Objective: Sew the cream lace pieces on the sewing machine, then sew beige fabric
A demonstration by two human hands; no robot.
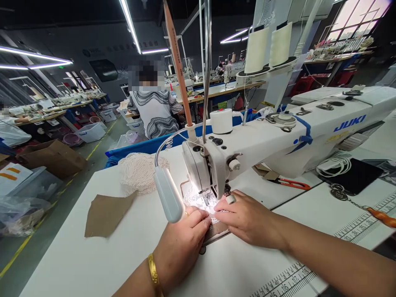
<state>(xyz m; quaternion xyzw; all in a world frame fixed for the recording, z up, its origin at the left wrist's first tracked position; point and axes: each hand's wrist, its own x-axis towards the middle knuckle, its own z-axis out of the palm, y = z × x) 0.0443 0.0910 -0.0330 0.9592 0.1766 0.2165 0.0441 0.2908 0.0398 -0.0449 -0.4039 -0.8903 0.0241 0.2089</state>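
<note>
- Fingers (198, 218) of the left hand (181, 239) are bent and close together, their tips on the white lace (196, 201) just in front of the presser foot (206, 199); whether they pinch it, I cannot tell;
- those of the right hand (252, 218) curl down at the lace's other side; their grip is likewise unclear;
- white lace lies at the needle end of the JUKI sewing machine (262, 142), lit by a gooseneck lamp (168, 196);
- left on the bench (68, 255), a flat brown piece (105, 216) lies beside heaped cream netting (134, 173);
- right, orange-red thread snips (295, 184) lie near a coiled white cable (335, 167)
</note>
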